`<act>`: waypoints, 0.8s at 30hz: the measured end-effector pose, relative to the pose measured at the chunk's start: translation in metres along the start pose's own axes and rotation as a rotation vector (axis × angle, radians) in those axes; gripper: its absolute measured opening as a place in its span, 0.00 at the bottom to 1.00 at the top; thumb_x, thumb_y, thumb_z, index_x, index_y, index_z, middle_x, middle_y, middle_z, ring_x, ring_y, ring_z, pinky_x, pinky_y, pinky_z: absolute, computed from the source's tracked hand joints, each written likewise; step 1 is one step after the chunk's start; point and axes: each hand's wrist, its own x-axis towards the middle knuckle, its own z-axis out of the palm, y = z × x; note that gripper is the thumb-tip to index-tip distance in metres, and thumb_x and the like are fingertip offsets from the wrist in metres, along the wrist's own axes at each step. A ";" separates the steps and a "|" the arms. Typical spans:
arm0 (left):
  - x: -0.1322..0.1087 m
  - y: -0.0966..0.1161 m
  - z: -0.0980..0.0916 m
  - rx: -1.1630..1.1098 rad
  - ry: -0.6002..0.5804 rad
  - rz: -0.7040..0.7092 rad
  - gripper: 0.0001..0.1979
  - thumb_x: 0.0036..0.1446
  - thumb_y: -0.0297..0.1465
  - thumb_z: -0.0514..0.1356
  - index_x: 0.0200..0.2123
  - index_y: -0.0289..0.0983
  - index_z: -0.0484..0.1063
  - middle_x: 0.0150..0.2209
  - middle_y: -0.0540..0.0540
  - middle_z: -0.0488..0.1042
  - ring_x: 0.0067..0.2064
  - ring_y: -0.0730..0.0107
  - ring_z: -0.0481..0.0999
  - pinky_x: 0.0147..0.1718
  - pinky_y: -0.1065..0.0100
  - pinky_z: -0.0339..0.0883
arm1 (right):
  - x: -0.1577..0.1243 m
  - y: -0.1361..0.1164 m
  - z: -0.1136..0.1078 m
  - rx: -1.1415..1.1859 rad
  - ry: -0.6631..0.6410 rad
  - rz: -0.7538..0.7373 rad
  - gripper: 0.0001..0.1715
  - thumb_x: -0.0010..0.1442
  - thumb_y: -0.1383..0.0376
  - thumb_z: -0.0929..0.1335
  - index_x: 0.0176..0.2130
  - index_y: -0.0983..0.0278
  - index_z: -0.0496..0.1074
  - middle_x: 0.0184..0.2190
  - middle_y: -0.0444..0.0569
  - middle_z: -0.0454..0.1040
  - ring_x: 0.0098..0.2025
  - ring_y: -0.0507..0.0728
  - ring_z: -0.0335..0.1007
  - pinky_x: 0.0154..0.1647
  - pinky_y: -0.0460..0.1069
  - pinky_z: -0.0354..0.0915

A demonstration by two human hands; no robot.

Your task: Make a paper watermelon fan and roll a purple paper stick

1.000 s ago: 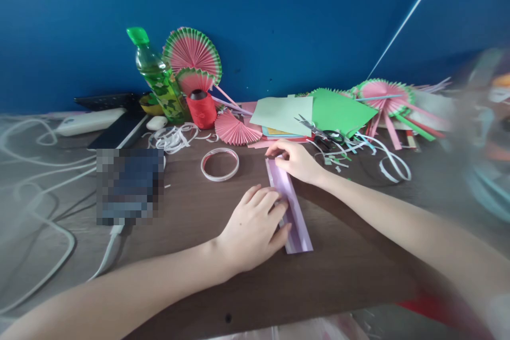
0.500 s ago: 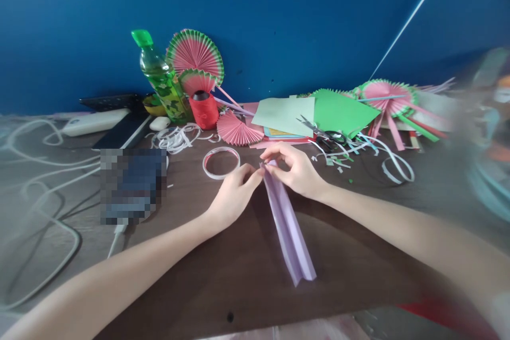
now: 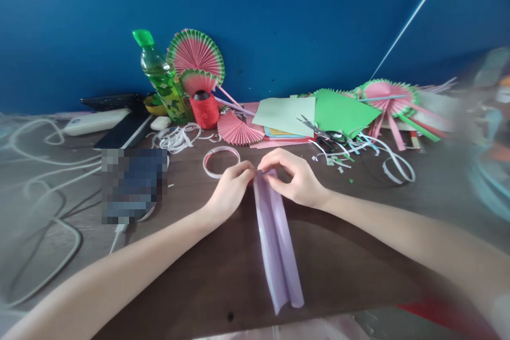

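Observation:
A long folded strip of purple paper stretches from my fingers toward the table's front edge, its creases running lengthwise. My left hand pinches the far end of it at the left corner. Close beside, my right hand grips the same far end with thumb and fingers, the two hands nearly touching. The fingertips hide the very end of the paper. Just left of my left hand lies a roll of white tape.
Behind the hands are pale green sheets, a green sheet, scissors and paper scraps. Pleated fans, a green bottle and a red-wrapped spool stand at the back. Cables and a phone lie left.
The near end of the purple paper has swung left and toward me, and its folds look wider apart. Both hands have shifted slightly left and nearer.

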 end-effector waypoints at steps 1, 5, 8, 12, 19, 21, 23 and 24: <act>0.000 0.000 0.000 -0.001 0.000 0.004 0.09 0.51 0.30 0.49 0.20 0.37 0.59 0.21 0.53 0.60 0.28 0.73 0.61 0.29 0.71 0.56 | 0.000 0.001 0.000 0.002 0.007 0.008 0.09 0.53 0.74 0.64 0.35 0.63 0.68 0.34 0.47 0.70 0.36 0.53 0.66 0.35 0.50 0.65; 0.000 -0.001 0.001 -0.016 -0.027 0.013 0.15 0.56 0.36 0.46 0.22 0.37 0.64 0.25 0.51 0.67 0.31 0.71 0.66 0.34 0.69 0.59 | 0.000 0.005 -0.001 0.002 0.076 0.065 0.09 0.53 0.74 0.64 0.34 0.63 0.67 0.34 0.47 0.69 0.37 0.53 0.66 0.35 0.49 0.65; -0.001 -0.001 0.001 0.026 -0.060 -0.024 0.16 0.55 0.42 0.50 0.25 0.36 0.65 0.27 0.50 0.69 0.33 0.69 0.67 0.37 0.67 0.61 | 0.001 0.007 -0.001 -0.015 0.092 0.074 0.07 0.54 0.73 0.64 0.34 0.62 0.68 0.34 0.47 0.70 0.37 0.53 0.66 0.35 0.49 0.65; -0.002 0.000 0.001 0.065 -0.084 -0.032 0.15 0.54 0.43 0.51 0.26 0.36 0.65 0.27 0.51 0.67 0.32 0.70 0.66 0.36 0.67 0.60 | 0.000 0.005 -0.001 -0.046 0.055 0.082 0.08 0.54 0.72 0.64 0.34 0.62 0.68 0.34 0.47 0.70 0.35 0.53 0.66 0.35 0.49 0.65; 0.000 -0.002 0.000 0.080 -0.082 0.032 0.07 0.51 0.33 0.51 0.23 0.37 0.62 0.24 0.54 0.61 0.29 0.73 0.61 0.31 0.70 0.56 | -0.001 0.002 -0.001 -0.062 0.014 0.056 0.13 0.53 0.75 0.62 0.36 0.61 0.70 0.36 0.47 0.73 0.39 0.54 0.68 0.42 0.52 0.66; 0.000 -0.002 0.000 0.079 -0.070 0.036 0.06 0.50 0.30 0.50 0.23 0.37 0.61 0.24 0.54 0.60 0.30 0.73 0.60 0.31 0.71 0.55 | -0.001 0.001 -0.002 -0.056 0.004 0.045 0.13 0.53 0.75 0.62 0.36 0.62 0.70 0.36 0.48 0.73 0.40 0.54 0.68 0.42 0.52 0.66; -0.001 -0.002 0.000 0.078 -0.057 0.043 0.06 0.50 0.29 0.49 0.23 0.37 0.60 0.23 0.54 0.59 0.30 0.73 0.59 0.30 0.71 0.54 | -0.001 0.000 -0.002 -0.034 -0.011 0.052 0.14 0.53 0.75 0.62 0.37 0.62 0.70 0.36 0.48 0.73 0.40 0.54 0.68 0.42 0.51 0.66; -0.001 -0.002 0.000 0.078 -0.052 0.048 0.06 0.50 0.29 0.48 0.22 0.37 0.60 0.23 0.54 0.58 0.29 0.74 0.59 0.30 0.71 0.54 | 0.000 0.000 -0.002 -0.015 -0.015 0.067 0.15 0.52 0.76 0.62 0.38 0.63 0.70 0.37 0.48 0.73 0.39 0.54 0.68 0.41 0.51 0.66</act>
